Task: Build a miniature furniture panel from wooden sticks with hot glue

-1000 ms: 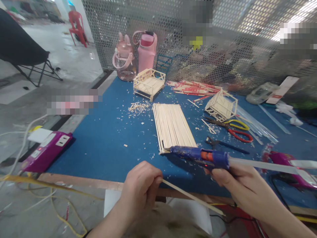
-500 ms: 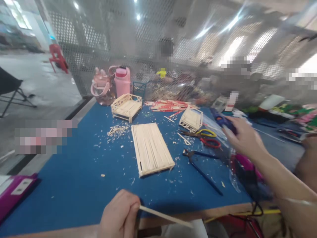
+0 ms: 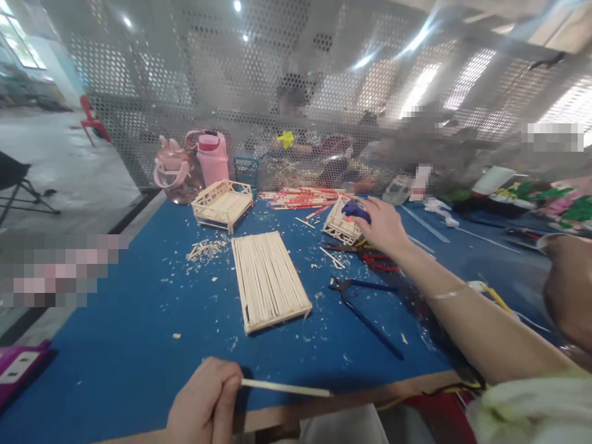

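My left hand (image 3: 206,398) is closed at the near table edge, pinching one end of a thin wooden stick (image 3: 287,387) that points right. Farther out, my right hand (image 3: 382,225) is wrapped round a dark blue hot glue gun (image 3: 357,211), its body partly hidden by the fingers. The glue gun is over or just in front of a small wooden stick frame (image 3: 340,222). A flat panel of wooden sticks (image 3: 272,280) lies mid-table. Behind it on the left stands a little wooden bed-like model (image 3: 224,206) with railings.
Blue-handled pliers (image 3: 365,311) and red-and-yellow-handled scissors (image 3: 377,259) lie near my right forearm. Red-and-white sticks (image 3: 300,198) are piled at the back. Two pink bottles (image 3: 213,159) stand back left. Wood scraps (image 3: 206,250) dot the blue table, and a purple object (image 3: 23,370) is at left.
My right hand has moved the glue gun left, from the right side toward the small wooden frame. The stick in my left hand has swung from slanting down to nearly level.
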Tool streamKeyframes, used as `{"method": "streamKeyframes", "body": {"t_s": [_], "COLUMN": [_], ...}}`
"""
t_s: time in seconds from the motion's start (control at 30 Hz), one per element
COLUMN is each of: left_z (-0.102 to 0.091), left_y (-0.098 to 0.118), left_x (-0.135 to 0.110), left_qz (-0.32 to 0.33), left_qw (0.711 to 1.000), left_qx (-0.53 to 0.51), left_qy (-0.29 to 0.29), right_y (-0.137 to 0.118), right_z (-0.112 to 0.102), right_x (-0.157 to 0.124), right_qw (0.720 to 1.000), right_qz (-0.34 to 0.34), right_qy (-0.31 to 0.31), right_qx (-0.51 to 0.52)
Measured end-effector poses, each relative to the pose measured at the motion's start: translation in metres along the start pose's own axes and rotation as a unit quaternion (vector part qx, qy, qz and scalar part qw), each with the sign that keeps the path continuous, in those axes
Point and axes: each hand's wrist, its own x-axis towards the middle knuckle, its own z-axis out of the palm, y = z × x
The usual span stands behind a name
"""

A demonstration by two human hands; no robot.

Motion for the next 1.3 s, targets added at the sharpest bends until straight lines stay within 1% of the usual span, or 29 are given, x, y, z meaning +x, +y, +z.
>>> {"method": "streamKeyframes", "body": {"t_s": [0.07, 0.1, 0.17, 0.2, 0.27, 0.33, 0.37, 0.43, 0.53, 0.63, 0.7, 0.83, 0.97, 1.03, 1.13, 1.2, 1.3], "left_z": [0.001, 0.002, 0.003, 0.003, 0.003, 0.002, 0.002, 0.003, 0.006, 0.011, 0.013, 0.016, 0.018, 0.019, 0.022, 0.023, 0.024], "left_y": [0.002, 0.003, 0.005, 0.005, 0.006, 0.008, 0.009, 0.012, 0.015, 0.016, 0.014, 0.011, 0.011, 0.011, 0.009, 0.007, 0.004], "left_x": [-0.001, -0.001, -0.003, -0.004, -0.004, -0.001, 0.002, 0.009, 0.019, 0.027, 0.029, 0.028, 0.027, 0.028, 0.029, 0.029, 0.028], "left_qz": [-0.026, -0.041, -0.073, -0.084, -0.095, -0.085, -0.075, -0.055, -0.031, -0.018, -0.014, -0.007, 0.002, 0.001, -0.011, -0.026, -0.060], "left_qw": [1.000, 0.999, 0.996, 0.995, 0.994, 0.995, 0.995, 0.994, 0.993, 0.993, 0.994, 0.992, 0.993, 0.993, 0.992, 0.991, 0.987], "left_qx": [0.000, 0.000, 0.005, 0.009, 0.024, 0.044, 0.055, 0.078, 0.100, 0.099, 0.094, 0.094, 0.086, 0.084, 0.093, 0.108, 0.133], "left_qy": [0.017, 0.025, 0.043, 0.047, 0.047, 0.037, 0.035, 0.043, 0.060, 0.059, 0.062, 0.080, 0.079, 0.079, 0.083, 0.079, 0.072], "right_y": [-0.032, -0.049, -0.080, -0.092, -0.108, -0.113, -0.113, -0.111, -0.109, -0.109, -0.110, -0.107, -0.103, -0.101, -0.101, -0.103, -0.106], "right_z": [-0.015, -0.023, -0.037, -0.042, -0.048, -0.047, -0.045, -0.039, -0.031, -0.023, -0.020, -0.019, -0.020, -0.018, -0.014, -0.010, -0.006], "right_x": [-0.032, -0.051, -0.091, -0.108, -0.135, -0.148, -0.150, -0.148, -0.140, -0.134, -0.132, -0.131, -0.131, -0.131, -0.128, -0.126, -0.123], "right_qw": [0.999, 0.996, 0.972, 0.957, 0.928, 0.915, 0.916, 0.927, 0.941, 0.942, 0.941, 0.937, 0.939, 0.943, 0.950, 0.953, 0.951], "right_qz": [-0.036, -0.065, -0.173, -0.209, -0.251, -0.258, -0.251, -0.214, -0.167, -0.170, -0.172, -0.168, -0.159, -0.148, -0.129, -0.112, -0.102], "right_qy": [-0.016, -0.030, -0.074, -0.111, -0.134, -0.129, -0.121, -0.103, -0.099, -0.100, -0.085, -0.064, -0.074, -0.072, -0.048, -0.033, -0.028], "right_qx": [0.030, 0.055, 0.138, 0.171, 0.240, 0.280, 0.289, 0.291, 0.277, 0.271, 0.278, 0.300, 0.297, 0.290, 0.282, 0.280, 0.289]}}
